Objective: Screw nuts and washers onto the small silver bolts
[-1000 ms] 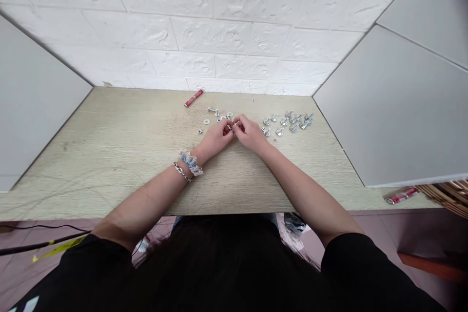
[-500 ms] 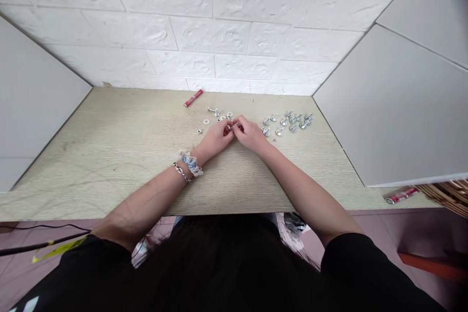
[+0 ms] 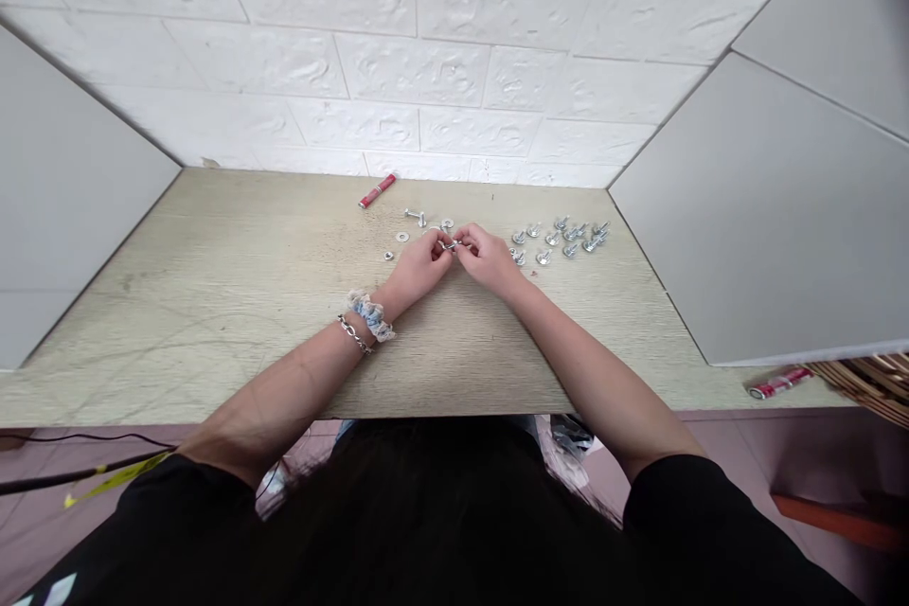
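Pinching one small metal fastener [image 3: 450, 247], left hand [image 3: 420, 265] and right hand [image 3: 490, 260] nearly meet near a red tube [image 3: 377, 191], markings illegible.

Head-worn view, angled forward (and down), tabletop [image 3: 454, 350] near

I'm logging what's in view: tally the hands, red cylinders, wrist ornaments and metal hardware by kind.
Left hand and right hand: 2
Red cylinders: 2
Scrunchie: 1
Chain bracelet: 1
Metal hardware: too small and overlapped to count
Total, without hardware: 6
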`<action>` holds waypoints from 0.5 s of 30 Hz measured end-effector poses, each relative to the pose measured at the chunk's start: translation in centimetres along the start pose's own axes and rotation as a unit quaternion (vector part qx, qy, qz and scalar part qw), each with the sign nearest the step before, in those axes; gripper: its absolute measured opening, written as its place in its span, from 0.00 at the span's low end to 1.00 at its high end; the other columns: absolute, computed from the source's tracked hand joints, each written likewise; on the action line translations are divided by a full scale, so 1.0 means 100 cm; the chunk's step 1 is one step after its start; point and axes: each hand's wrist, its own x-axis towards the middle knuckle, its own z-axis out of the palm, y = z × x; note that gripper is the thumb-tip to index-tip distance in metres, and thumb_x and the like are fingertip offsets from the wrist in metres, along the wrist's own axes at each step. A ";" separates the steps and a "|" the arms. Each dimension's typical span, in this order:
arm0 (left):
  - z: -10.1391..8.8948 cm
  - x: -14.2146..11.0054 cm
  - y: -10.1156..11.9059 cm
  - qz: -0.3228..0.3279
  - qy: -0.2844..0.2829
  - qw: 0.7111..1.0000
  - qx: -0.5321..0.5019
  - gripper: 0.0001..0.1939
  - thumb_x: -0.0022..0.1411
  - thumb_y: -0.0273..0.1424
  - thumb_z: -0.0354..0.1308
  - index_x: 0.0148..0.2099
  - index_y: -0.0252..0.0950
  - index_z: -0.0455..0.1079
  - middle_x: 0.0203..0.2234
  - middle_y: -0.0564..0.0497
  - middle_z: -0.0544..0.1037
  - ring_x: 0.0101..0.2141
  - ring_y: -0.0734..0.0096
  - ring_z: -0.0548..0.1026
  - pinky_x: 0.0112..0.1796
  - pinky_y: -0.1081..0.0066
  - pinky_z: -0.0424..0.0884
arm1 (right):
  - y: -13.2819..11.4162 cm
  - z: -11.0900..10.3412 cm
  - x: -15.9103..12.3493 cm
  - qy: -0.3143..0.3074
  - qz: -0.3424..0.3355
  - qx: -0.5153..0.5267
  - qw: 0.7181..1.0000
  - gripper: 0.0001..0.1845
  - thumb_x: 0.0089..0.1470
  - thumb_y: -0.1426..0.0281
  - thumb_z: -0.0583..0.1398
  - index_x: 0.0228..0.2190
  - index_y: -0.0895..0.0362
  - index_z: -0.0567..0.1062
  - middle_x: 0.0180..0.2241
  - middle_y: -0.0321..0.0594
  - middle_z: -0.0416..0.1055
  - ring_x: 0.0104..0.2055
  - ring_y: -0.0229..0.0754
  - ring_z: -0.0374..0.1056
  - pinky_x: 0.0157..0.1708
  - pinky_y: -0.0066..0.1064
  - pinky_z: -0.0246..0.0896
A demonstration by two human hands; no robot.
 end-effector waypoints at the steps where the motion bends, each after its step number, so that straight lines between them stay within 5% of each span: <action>1: 0.000 0.000 0.000 -0.002 0.002 1.000 0.000 0.06 0.58 0.26 0.52 0.39 0.36 0.67 0.25 0.55 0.71 0.27 0.74 0.68 0.33 0.71 0.65 | 0.001 0.000 0.000 -0.001 0.000 0.002 1.000 0.10 0.53 0.66 0.53 0.37 0.53 0.69 0.35 0.37 0.76 0.32 0.40 0.68 0.36 0.33 0.58; 6: 0.000 0.000 -0.001 -0.003 0.007 1.000 0.000 0.04 0.59 0.28 0.52 0.38 0.36 0.66 0.25 0.55 0.71 0.27 0.73 0.67 0.33 0.71 0.64 | 0.005 0.002 0.001 -0.010 -0.014 0.021 1.000 0.11 0.56 0.64 0.53 0.39 0.54 0.69 0.37 0.40 0.77 0.38 0.43 0.71 0.41 0.35 0.60; 15: -0.001 -0.001 0.003 -0.002 0.011 1.000 -0.001 0.05 0.59 0.28 0.53 0.39 0.36 0.67 0.25 0.55 0.71 0.28 0.74 0.67 0.34 0.72 0.65 | -0.001 0.000 0.000 0.004 -0.037 0.001 0.999 0.10 0.56 0.66 0.53 0.38 0.55 0.70 0.36 0.40 0.76 0.35 0.44 0.70 0.38 0.35 0.60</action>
